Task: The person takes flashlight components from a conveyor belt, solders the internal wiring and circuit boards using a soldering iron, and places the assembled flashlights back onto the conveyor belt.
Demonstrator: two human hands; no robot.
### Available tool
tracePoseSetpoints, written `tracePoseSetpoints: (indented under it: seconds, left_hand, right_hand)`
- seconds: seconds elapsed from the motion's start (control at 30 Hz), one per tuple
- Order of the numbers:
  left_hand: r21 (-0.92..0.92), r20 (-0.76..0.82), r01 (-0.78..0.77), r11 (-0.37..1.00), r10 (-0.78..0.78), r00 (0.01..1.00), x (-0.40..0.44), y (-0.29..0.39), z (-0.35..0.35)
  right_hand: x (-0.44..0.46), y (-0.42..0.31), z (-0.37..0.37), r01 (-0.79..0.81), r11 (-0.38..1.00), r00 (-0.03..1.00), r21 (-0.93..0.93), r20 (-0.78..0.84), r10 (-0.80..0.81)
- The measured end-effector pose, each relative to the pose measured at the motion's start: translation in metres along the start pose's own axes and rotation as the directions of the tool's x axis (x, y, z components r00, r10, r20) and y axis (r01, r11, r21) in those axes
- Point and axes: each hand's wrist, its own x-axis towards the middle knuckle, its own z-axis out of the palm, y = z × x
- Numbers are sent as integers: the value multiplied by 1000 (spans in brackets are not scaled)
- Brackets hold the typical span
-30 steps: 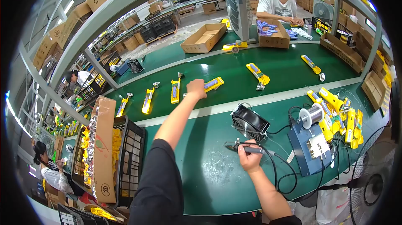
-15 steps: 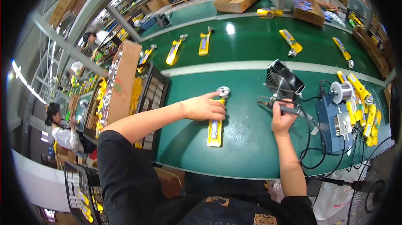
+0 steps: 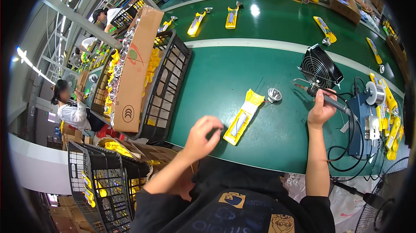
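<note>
In the head view, my right hand (image 3: 321, 110) grips a soldering iron (image 3: 331, 101) by its handle, its bent tip pointing left in front of a small black fan (image 3: 321, 69). My left hand (image 3: 203, 136) is just left of a yellow flashlight housing (image 3: 243, 118), apart from it. Its fingers are loosely curled, with a gap between thumb and forefinger and nothing visible in them. The housing lies tilted on the green bench with a blue piece inside. A silver reflector (image 3: 274, 95) rests at its upper right end, joined by thin wires.
A blue soldering station (image 3: 356, 122) with a solder spool (image 3: 375, 93) stands at right beside piled yellow housings (image 3: 393, 134). Left are a black crate (image 3: 167, 86) and a cardboard box (image 3: 135, 74). More housings lie on the green conveyor (image 3: 277, 25) behind. Co-workers are at far left and upper right.
My left hand has let go of the housing and drawn back toward the bench's front edge. The housing now lies tilted, reflector to its right. The view has shifted; the iron stays in my right hand.
</note>
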Motion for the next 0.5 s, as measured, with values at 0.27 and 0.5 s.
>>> tracePoseSetpoints:
  seconds: [0.27,0.5]
  left_hand:
    - [192,124,-156,969,134,983,-18,3,13]
    - [107,183,-200,974,179,967,-7,-5,7]
  right_hand:
    - [-4,-9,6,-96,994,995,48,3,96]
    - [-4,-14,10,-117,993,993,15,0,117]
